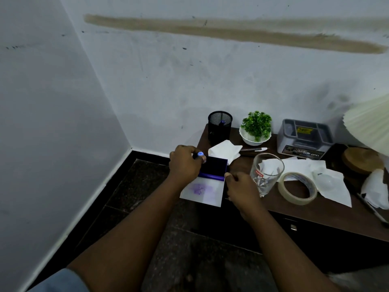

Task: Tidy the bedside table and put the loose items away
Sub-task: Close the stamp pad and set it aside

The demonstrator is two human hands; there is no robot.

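An open ink pad case (214, 166) lies at the left end of the dark bedside table (315, 209), its dark blue pad facing up. Its white lid (203, 191), stained purple, hangs over the table's front edge. My left hand (184, 165) grips a small dark item with a light blue tip (200, 154) just above the pad's left corner. My right hand (242, 188) has curled fingers and pinches the case's right edge with the thumb. A black mesh pen holder (220, 127) stands at the back left with something blue inside.
Behind the pad lie a crumpled tissue (226, 151) and a pen (253, 149). A glass (266, 173) holding paper, a tape roll (297, 188), loose white papers (334, 186), a potted plant (256, 128), a grey box (304, 137) and a pleated lamp (370, 127) crowd the table. A wall corner is at left.
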